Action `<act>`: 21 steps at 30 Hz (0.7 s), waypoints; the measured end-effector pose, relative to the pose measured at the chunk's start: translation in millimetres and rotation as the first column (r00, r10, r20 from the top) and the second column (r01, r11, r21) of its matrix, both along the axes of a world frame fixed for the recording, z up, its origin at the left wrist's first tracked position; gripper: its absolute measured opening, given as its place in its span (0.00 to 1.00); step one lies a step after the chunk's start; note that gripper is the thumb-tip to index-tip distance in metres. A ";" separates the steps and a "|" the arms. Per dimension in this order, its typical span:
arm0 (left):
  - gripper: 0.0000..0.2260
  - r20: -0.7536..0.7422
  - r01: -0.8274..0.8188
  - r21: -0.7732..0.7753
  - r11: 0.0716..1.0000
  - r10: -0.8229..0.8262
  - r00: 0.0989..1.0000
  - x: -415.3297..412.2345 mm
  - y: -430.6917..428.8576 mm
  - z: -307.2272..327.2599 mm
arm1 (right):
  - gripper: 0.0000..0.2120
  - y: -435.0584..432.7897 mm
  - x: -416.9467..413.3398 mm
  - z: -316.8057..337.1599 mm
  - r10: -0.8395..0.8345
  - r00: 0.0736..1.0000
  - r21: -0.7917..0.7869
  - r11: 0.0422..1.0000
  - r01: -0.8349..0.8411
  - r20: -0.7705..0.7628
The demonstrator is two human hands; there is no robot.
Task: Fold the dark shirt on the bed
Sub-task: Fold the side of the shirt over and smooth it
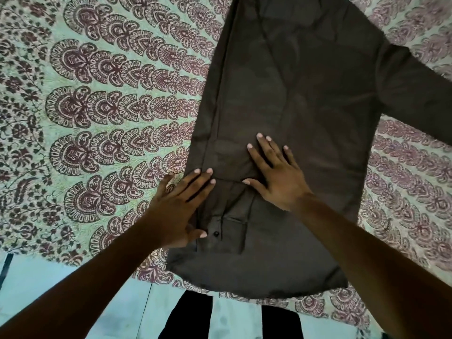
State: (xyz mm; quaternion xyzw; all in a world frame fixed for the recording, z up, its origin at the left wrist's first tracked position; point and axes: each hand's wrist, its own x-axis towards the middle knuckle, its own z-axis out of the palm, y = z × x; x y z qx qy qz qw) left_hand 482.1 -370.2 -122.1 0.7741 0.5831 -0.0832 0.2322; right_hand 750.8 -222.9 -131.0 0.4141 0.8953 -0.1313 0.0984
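The left hand (179,211) lies flat and open on the folded left edge of the dark brown cotton shirt (305,106), thumb beside a small black button (215,233). The right hand (274,177) presses open-palmed, fingers spread, on the shirt's middle. The shirt lies spread on the green and maroon paisley bedsheet (97,106), one sleeve (415,86) stretched right.

— How do the person's arms lie?
— Both reach forward, bare from the lower corners, converging toward the middle.
— And the left hand (179,209)?
— Palm down, flat, fingers (195,182) extended up and to the right, thumb stretched sideways.
— The right hand (275,177)?
— Also pressed flat, fingers spread, pointing up and left, thumb tip just beside the left fingertips. Neither hand grips anything.
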 end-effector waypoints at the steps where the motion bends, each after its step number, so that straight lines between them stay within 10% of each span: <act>1: 0.53 0.009 -0.018 -0.003 1.000 0.018 1.000 4.3 0.8 3.0 | 0.38 1.1 4.6 2.5 -0.037 0.999 -0.026 0.999 0.036 -0.029; 5: 0.34 0.145 -0.179 0.086 0.980 0.165 0.976 33.4 13.6 18.5 | 0.32 4.8 22.7 16.1 -0.329 0.894 -0.152 0.943 0.296 -0.304; 9: 0.25 0.327 -0.321 0.131 0.938 0.264 0.907 94.5 54.5 36.0 | 0.21 14.8 62.1 37.1 -0.564 0.579 -0.272 0.813 0.515 -0.589; 14: 0.24 0.454 -0.350 0.092 0.932 0.273 0.848 204.6 128.1 47.8 | 0.12 34.1 145.6 63.7 -0.701 0.256 -0.422 0.636 0.646 -0.665; 21: 0.28 0.439 -0.160 0.120 0.980 0.092 0.894 388.1 241.8 53.4 | 0.10 82.4 306.0 85.3 -0.701 0.072 -0.348 0.438 0.829 -0.710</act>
